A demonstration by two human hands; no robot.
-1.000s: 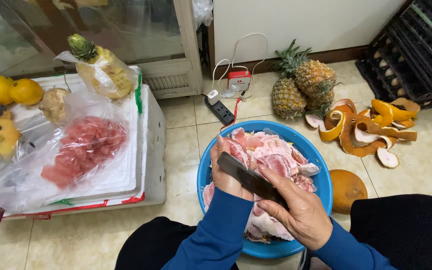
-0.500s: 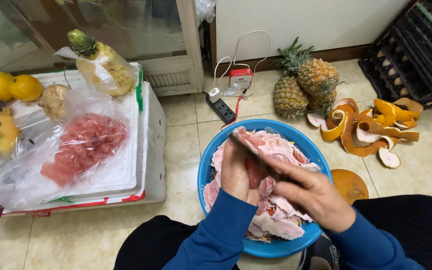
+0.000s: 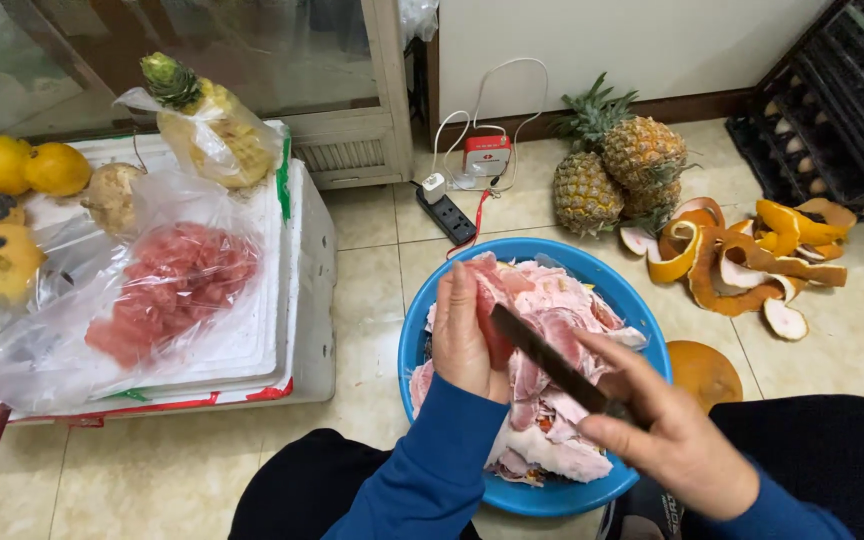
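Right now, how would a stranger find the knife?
Start at the blue basin on the tiled floor, full of pink peel. Above it, the right hand holds the knife: the only dark, straight blade there, pointing at the red piece in the left hand.

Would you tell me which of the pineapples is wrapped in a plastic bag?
The peeled yellow pineapple on the white foam box; the two by the wall remain unpeeled and bare.

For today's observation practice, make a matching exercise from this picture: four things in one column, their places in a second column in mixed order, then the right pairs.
Things
1. knife
2. pineapples
3. bag of pink fruit flesh
4. orange peels

Places
A. on the white foam box
B. by the wall, beyond the blue basin
C. in the right hand
D. on the floor tiles, right of the basin

Pairs: 1-C, 2-B, 3-A, 4-D
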